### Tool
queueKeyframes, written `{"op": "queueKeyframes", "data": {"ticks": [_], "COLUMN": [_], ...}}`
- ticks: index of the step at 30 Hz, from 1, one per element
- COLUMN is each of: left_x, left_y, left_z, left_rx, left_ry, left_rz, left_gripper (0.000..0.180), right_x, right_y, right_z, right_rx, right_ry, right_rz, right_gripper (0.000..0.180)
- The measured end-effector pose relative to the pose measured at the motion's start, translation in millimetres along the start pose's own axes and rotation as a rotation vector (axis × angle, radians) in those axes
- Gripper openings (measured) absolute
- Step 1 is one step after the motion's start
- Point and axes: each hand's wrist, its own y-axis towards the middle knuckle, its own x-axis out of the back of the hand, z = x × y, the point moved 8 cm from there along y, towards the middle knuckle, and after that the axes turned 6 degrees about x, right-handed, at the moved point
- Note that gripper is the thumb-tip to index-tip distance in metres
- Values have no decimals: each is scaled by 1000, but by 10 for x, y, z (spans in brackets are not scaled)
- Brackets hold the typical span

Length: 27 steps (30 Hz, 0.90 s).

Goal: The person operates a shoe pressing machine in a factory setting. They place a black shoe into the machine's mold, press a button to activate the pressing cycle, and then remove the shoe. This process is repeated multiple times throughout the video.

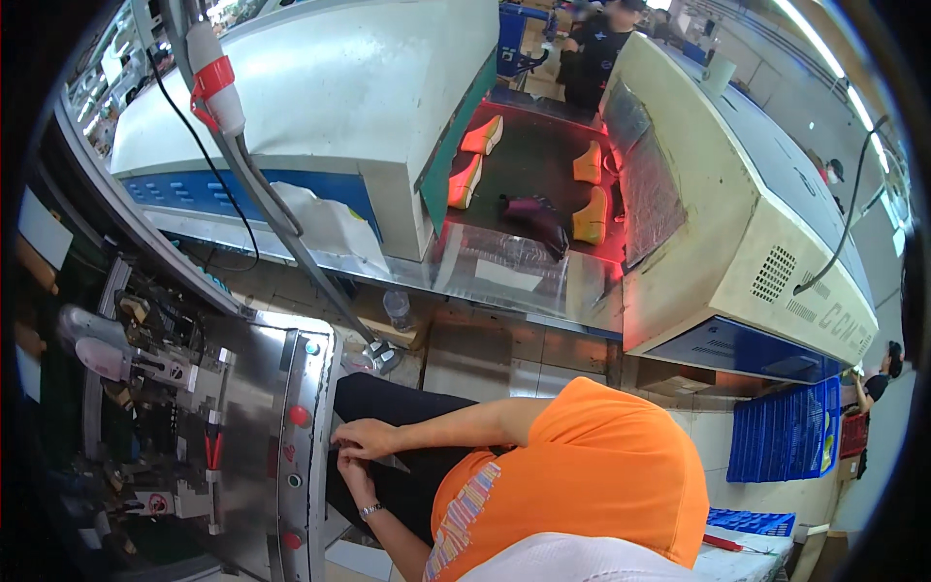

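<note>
My right hand [367,438] is above my dark-trousered lap, its fingers bent and drawn together. Just below it, my left hand [356,475], with a metal band [370,509] on the wrist, meets it at the fingertips. Anything pinched between them is too small or hidden to make out. Both hands are close beside the metal front panel [310,388] of a machine, which carries red buttons [299,416] and a green one [294,480].
Orange and yellow shoe uppers [590,215] and a dark one [536,221] lie on a red-lit conveyor [514,175] between two machine housings [320,87]. A slanted metal pole [281,223] stands nearby. Blue crates [784,432] are at right. A person [592,58] stands behind the conveyor.
</note>
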Motion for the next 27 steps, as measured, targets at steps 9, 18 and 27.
{"op": "queueKeyframes", "data": {"ticks": [9,18,27], "left_x": [-168,-235,-239], "left_y": [-213,-107,-193], "left_z": [-214,-129,-184], "left_rx": [133,186,184], "left_ry": [-35,72,74], "left_rz": [-17,-4,19], "left_gripper": [31,35,33], "right_x": [2320,4838,5758], "right_y": [-841,-3729,-3719], "right_z": [-923,-1748,-2602], "right_rx": [-331,-1004,-1261], "right_ry": [-363,-695,-625], "right_rz": [-829,-1629,-1217], "right_gripper": [20,58,98]}}
